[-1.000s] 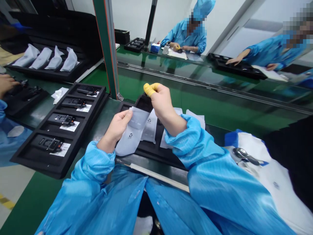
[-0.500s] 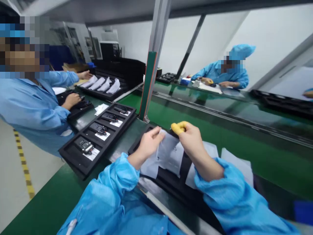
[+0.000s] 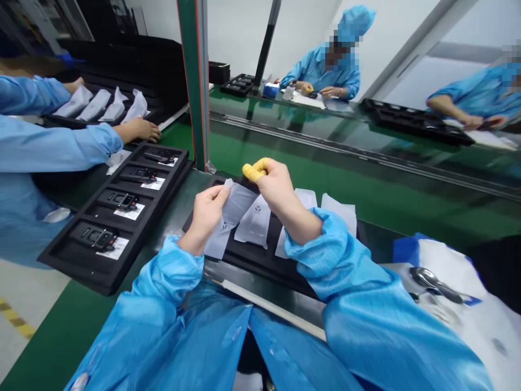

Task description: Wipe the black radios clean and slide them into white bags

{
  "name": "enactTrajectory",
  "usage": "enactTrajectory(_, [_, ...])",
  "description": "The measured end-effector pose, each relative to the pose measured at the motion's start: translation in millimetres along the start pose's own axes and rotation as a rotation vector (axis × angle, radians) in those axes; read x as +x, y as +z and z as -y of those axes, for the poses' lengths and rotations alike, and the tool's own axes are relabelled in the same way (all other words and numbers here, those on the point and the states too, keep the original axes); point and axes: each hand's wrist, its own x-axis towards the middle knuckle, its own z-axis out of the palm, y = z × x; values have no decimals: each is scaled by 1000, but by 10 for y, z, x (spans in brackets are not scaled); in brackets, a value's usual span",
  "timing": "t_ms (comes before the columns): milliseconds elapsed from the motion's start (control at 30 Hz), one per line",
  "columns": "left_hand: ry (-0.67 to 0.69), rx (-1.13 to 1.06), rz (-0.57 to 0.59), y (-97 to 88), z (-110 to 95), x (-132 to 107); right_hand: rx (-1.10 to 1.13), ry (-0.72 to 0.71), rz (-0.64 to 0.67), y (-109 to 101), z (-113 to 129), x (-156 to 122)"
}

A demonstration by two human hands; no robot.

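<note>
My left hand (image 3: 207, 214) is closed, its thumb and fingers pinching the edge of a white translucent plastic bag (image 3: 240, 205). Just right of that bag, my right hand (image 3: 277, 187) is curled shut, with yellow finger cots on its fingers. Whatever those fingers may hold is hidden. Below both hands lies a black foam tray (image 3: 242, 260). On it rest several bags: one with a printed recycling mark (image 3: 253, 228) between my hands, one under my left hand (image 3: 216, 245), and others around my right wrist, including the rightmost bag (image 3: 341, 210).
Left of me stands another black tray (image 3: 95, 271) of handheld radios (image 3: 94, 237) on white cards. A co-worker's hand (image 3: 140, 129) is beyond it, near bagged items (image 3: 100, 104). A post (image 3: 195, 81) rises ahead. At right lie white material and a shiny metal object (image 3: 433, 282).
My view has swung right, so the scene sits further left. The bag in my left hand now slants up across the tray. The co-worker's near hand has moved from a dark tray toward the bagged items.
</note>
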Motion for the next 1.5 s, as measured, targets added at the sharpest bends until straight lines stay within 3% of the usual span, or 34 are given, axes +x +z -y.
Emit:
enactTrajectory(167, [93,6,-76,23,-50,33,-17,17,131,-28,85,-17])
enactTrajectory(333, [118,12,-4,10,-130,41,-50,-56,65,-31,147,-42])
enactTrajectory(600, [206,-67,-181,46,-96,17,-98,-99,126,68,68,-79])
enactTrajectory(733, [258,-94,-161,75,-125,23,-159,-154,199,86,49,-86])
enactTrajectory(900, [202,-200,-123,90,-111,25,-191,-178,198,124,2,-110])
enactTrajectory(1100, [218,-275,-94,23,-107,72,-9,-153,138,63,-169,-100])
enactTrajectory(1167, [206,-322,-51,30,-172,61,53,-86,224,38,-240,-129])
enactTrajectory(1267, [181,-383,16,92,-299,53,107,-32,496,57,-317,-206])
enactTrajectory(1333, [142,-428,43,135,-370,80,90,-33,590,95,-329,-261])
enactTrajectory(1500, [9,-406,21,53,-403,247,84,38,483,146,-271,-335])
